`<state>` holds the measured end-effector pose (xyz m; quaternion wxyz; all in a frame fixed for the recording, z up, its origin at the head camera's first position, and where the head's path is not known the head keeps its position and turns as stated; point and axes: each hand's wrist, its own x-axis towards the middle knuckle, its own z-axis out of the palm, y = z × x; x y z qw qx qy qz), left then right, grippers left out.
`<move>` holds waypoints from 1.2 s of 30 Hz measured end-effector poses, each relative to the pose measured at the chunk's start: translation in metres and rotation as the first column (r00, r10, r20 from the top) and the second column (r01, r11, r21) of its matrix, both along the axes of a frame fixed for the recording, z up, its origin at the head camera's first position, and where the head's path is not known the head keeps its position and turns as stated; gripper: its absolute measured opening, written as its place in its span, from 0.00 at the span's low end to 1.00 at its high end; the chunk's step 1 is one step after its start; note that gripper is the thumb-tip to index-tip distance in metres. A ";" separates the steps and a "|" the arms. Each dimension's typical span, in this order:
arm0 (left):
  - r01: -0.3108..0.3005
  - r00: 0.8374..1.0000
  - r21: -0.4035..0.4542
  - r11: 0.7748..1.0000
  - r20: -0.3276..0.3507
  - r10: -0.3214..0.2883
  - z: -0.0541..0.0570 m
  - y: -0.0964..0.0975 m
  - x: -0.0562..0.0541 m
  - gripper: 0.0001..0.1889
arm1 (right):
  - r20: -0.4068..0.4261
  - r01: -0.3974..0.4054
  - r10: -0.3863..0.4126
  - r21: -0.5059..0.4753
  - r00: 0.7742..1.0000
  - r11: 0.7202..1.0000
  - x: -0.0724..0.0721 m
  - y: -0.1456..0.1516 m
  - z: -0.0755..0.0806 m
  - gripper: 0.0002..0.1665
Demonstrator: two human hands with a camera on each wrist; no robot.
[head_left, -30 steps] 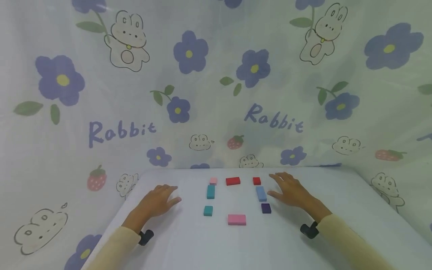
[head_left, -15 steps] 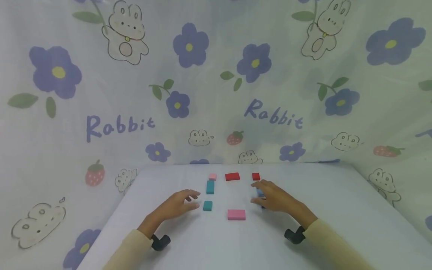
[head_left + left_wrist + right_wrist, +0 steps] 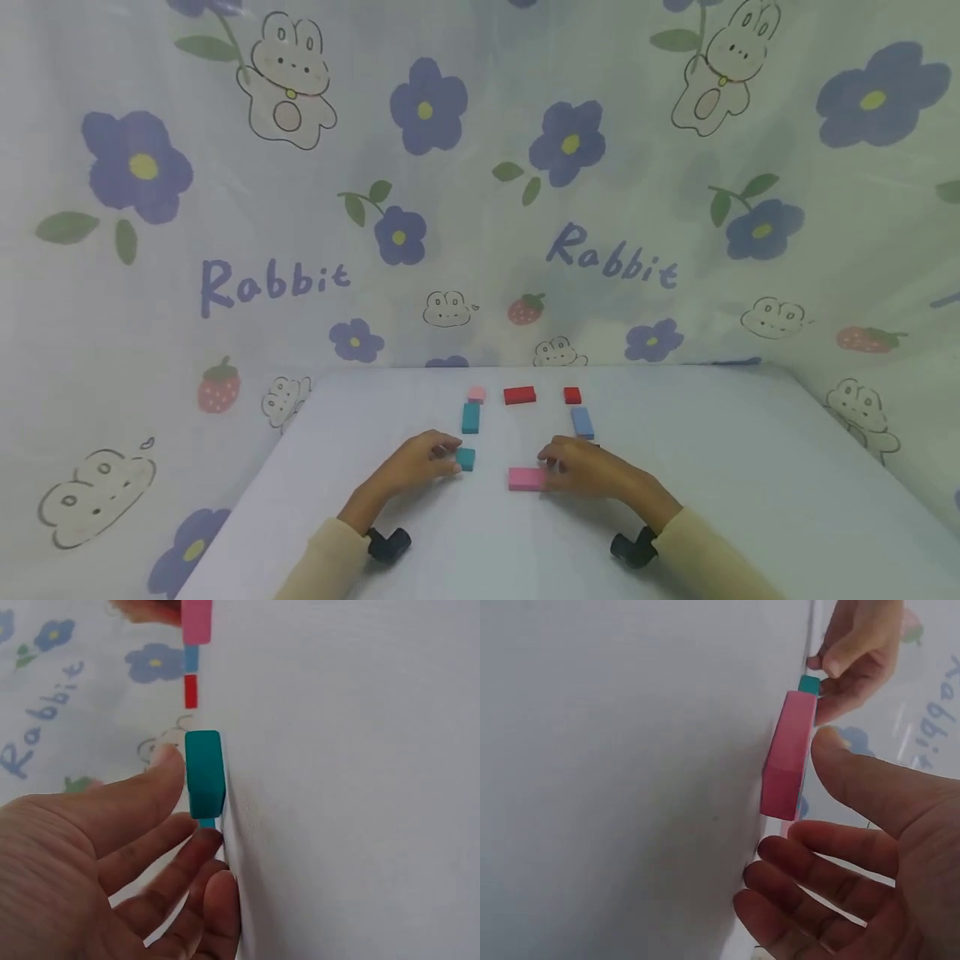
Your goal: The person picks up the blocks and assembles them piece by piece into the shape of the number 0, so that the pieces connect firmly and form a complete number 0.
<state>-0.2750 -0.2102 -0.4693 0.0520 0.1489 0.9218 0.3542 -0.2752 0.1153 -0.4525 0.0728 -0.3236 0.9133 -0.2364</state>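
A small teal block (image 3: 467, 459) lies on the white table, with my left hand (image 3: 416, 461) right at its left side. In the left wrist view the thumb (image 3: 166, 761) is beside this block and the loosely bent fingers spread below it. My right hand (image 3: 592, 468) reaches over the right end of a pink rectangular block (image 3: 525, 479). The right wrist view shows the thumb (image 3: 829, 746) and relaxed fingers on either side of that block, apart from each other. A dark purple block is almost wholly hidden behind the right hand.
Farther back on the table (image 3: 720, 467) lie a teal rectangular block (image 3: 470, 418), a light pink block (image 3: 477, 395), a long red block (image 3: 520, 395), a small red block (image 3: 572, 395) and a light blue block (image 3: 582, 422). A rabbit-patterned curtain (image 3: 480, 183) hangs behind.
Both hands have moved inward from the sides: the left to the right up to the small teal block, the right leftward and nearer to the pink rectangular block. The blocks stay in place.
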 end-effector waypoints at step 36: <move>0.023 0.997 0.075 0.997 -0.074 -0.017 -0.012 0.033 0.006 0.18 | 0.121 -0.129 0.141 -0.108 0.983 0.986 -0.005 0.004 -0.013 0.12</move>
